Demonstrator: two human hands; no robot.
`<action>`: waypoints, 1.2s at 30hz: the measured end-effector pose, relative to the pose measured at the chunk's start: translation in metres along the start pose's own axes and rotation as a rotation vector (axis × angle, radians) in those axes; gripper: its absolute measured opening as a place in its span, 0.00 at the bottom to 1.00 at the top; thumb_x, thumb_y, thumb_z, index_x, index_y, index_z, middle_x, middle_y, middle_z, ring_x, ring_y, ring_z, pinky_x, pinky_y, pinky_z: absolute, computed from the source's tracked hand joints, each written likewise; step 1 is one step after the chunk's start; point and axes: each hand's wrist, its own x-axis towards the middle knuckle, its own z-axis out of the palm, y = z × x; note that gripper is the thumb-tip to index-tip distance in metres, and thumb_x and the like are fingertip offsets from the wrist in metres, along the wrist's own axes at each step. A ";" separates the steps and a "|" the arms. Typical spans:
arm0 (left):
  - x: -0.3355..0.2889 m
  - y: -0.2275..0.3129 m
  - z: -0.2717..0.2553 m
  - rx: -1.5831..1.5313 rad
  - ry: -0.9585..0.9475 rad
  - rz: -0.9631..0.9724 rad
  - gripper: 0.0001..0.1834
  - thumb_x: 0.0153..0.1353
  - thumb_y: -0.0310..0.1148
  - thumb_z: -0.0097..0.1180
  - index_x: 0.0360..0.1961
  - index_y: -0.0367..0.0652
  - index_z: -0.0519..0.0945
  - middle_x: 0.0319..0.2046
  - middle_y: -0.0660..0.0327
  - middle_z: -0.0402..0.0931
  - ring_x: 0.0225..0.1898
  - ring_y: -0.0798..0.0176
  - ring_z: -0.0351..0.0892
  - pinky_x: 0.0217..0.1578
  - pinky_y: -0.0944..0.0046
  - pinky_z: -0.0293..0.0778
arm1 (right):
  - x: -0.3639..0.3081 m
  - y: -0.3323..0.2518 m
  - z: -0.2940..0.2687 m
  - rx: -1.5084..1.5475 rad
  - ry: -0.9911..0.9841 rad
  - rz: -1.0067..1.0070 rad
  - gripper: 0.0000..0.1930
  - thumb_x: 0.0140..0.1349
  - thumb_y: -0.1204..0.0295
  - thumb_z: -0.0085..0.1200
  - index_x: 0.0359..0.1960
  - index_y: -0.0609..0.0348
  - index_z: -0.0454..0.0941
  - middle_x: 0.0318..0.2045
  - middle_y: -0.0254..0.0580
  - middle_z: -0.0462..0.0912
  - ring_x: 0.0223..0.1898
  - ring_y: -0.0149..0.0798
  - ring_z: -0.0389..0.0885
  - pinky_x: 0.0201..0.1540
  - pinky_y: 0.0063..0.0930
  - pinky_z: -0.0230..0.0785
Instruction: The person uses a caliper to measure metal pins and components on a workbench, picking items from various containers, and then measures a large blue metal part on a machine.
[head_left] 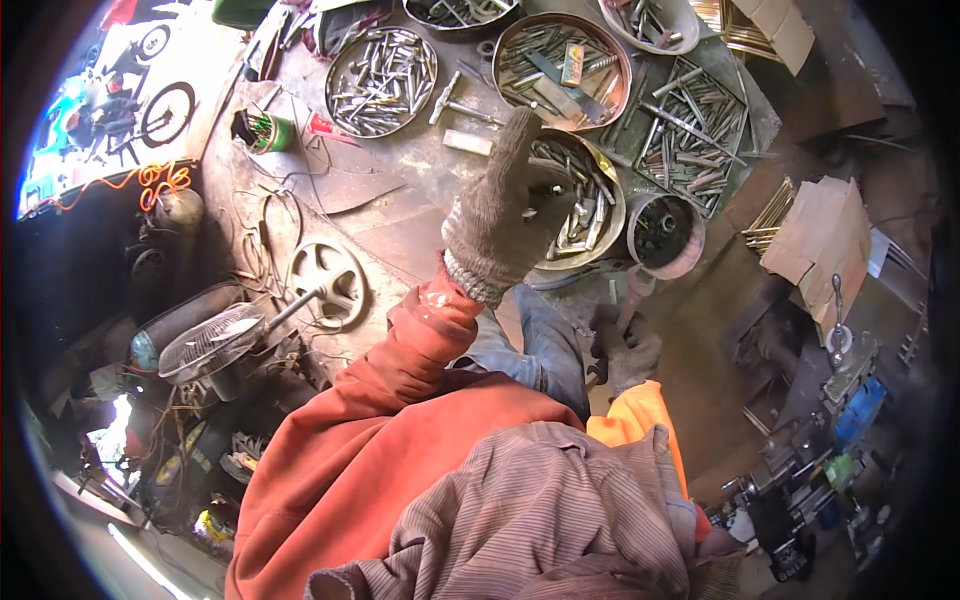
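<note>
My left hand point(505, 220), in a grey-brown knit glove, is raised over the near edge of a round pan point(612, 225) of metal drill bits and cutters. Its index finger points up and away; the other fingers are curled, with a small shiny bit of metal showing among them. What that piece is I cannot make out. Lower and to the right, my right hand point(630, 358), in a dark glove, is by my knee with its fingers bent. A brownish tapered piece point(636, 296) stands against its fingers; its kind is unclear.
Round pans point(381, 82) of metal bits cover the bench, beside a pile of long rods point(695, 130). A T-handled tool point(462, 105) and a green can point(265, 132) lie farther left. A spoked wheel point(327, 284) is at left, machinery point(800, 490) at lower right.
</note>
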 end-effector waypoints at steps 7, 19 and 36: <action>0.002 0.007 -0.044 -0.727 0.150 -0.719 0.41 0.62 0.27 0.65 0.71 0.30 0.56 0.46 0.48 0.80 0.42 0.55 0.85 0.38 0.61 0.87 | 0.000 -0.064 0.030 -0.007 -0.079 -0.119 0.11 0.64 0.72 0.61 0.46 0.62 0.82 0.25 0.32 0.82 0.23 0.23 0.76 0.26 0.22 0.69; -0.015 -0.003 -0.061 -0.723 0.006 -0.661 0.45 0.58 0.24 0.62 0.74 0.34 0.53 0.56 0.44 0.76 0.45 0.56 0.85 0.37 0.60 0.83 | 0.012 -0.055 0.056 -0.078 -0.046 -0.030 0.14 0.66 0.78 0.55 0.52 0.67 0.79 0.38 0.42 0.86 0.25 0.28 0.78 0.28 0.24 0.71; -0.012 0.022 -0.063 -0.883 -0.047 -0.832 0.41 0.62 0.31 0.64 0.73 0.37 0.58 0.49 0.53 0.80 0.38 0.62 0.83 0.29 0.64 0.81 | 0.006 -0.037 0.059 0.155 0.007 -0.031 0.13 0.65 0.77 0.57 0.51 0.65 0.80 0.37 0.42 0.87 0.24 0.27 0.78 0.26 0.23 0.70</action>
